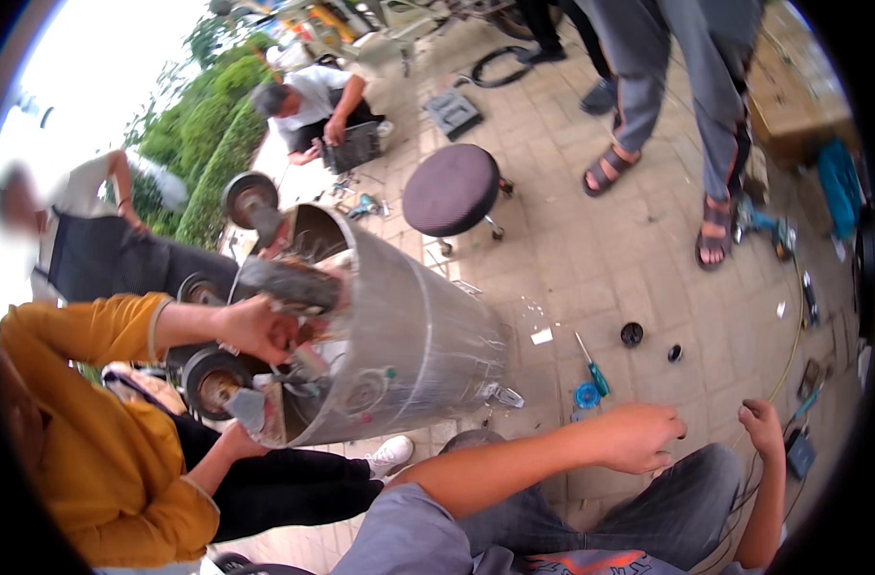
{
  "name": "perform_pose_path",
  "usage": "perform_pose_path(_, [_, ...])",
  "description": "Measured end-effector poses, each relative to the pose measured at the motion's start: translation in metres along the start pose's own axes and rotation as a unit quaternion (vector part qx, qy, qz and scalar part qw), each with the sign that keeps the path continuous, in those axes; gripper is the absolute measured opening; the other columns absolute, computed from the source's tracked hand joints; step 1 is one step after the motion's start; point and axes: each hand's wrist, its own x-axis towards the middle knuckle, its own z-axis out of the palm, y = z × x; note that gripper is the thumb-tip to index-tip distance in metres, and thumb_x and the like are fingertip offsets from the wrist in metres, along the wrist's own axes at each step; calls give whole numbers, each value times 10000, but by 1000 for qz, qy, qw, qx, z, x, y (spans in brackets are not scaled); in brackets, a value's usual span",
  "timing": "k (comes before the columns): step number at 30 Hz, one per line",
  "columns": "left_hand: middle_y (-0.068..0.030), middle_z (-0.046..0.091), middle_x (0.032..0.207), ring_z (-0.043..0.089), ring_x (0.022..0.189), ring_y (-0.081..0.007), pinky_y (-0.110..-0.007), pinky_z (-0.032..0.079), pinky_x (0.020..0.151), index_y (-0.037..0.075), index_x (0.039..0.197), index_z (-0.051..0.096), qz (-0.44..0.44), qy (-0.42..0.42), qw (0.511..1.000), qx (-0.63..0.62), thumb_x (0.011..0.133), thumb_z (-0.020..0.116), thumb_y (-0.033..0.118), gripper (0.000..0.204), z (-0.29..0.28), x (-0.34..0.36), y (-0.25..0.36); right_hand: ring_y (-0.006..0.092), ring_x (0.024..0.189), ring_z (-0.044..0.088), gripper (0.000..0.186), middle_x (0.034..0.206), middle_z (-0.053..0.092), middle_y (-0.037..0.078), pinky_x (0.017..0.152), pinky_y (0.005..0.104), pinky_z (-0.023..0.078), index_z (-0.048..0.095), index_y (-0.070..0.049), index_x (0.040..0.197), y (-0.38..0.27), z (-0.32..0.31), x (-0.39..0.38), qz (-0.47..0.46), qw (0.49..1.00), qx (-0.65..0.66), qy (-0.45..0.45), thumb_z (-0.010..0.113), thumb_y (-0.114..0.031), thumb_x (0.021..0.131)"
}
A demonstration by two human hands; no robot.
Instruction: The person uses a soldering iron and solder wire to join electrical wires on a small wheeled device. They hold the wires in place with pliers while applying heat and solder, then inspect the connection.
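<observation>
My left hand [636, 437] is stretched out above my knees at the lower middle, its fingers curled inward. Whatever it may hold is hidden or too small to name. Opposite it, at the lower right, my right hand [763, 428] is raised with bent fingers. I cannot make out anything in them. The two hands are apart. A thin yellow cord [794, 355] runs along the ground up to my right hand; whether it touches is unclear. Beyond my left hand lie a teal-handled screwdriver [596, 377] and a small round blue item [587, 395].
At left, a person in mustard sleeves has both hands at a large metal drum [428, 335] with wheels [217, 383]. A round stool [450, 190] stands beyond. Black round caps [632, 334] and a power drill [768, 228] lie on the paving. Another person stands at upper right.
</observation>
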Motion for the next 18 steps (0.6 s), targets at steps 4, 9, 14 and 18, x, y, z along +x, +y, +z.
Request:
perform_pose_path(4, [-156, 584, 1071, 588, 1010, -363, -454, 482, 851, 25, 1180, 555, -46, 121, 991, 33, 860, 654, 252, 405, -20, -48, 15, 329, 931, 664, 434, 1054, 665, 232, 828, 380, 520, 627, 85, 1097, -149, 19, 32, -179, 959, -217, -19, 735, -188, 778])
perform_pose_path(9, [-139, 607, 1033, 596, 966, -351, -411, 500, 816, 20, 1183, 570, -140, 303, 942, 24, 880, 651, 258, 395, -38, -173, 66, 344, 973, 644, 437, 1041, 669, 224, 851, 395, 501, 641, 63, 1093, -277, 84, 36, -301, 916, -214, -157, 735, -234, 787])
perform_pose_path(14, [-124, 666, 870, 650, 720, -239, -316, 518, 660, 6, 990, 675, -255, 596, 761, -5, 841, 683, 102, 178, -12, -291, 118, 331, 965, 646, 384, 1034, 678, 199, 853, 381, 500, 663, 30, 1081, -376, 172, -1, -442, 848, -151, -251, 732, -237, 813])
perform_pose_path(18, [-121, 655, 820, 625, 688, -217, -284, 494, 618, -16, 901, 666, -280, 712, 634, 114, 800, 676, 6, 104, -1, -331, 97, 307, 938, 661, 327, 1022, 686, 181, 838, 376, 510, 671, 12, 1071, -431, 220, -50, -505, 819, -60, -266, 733, -194, 825])
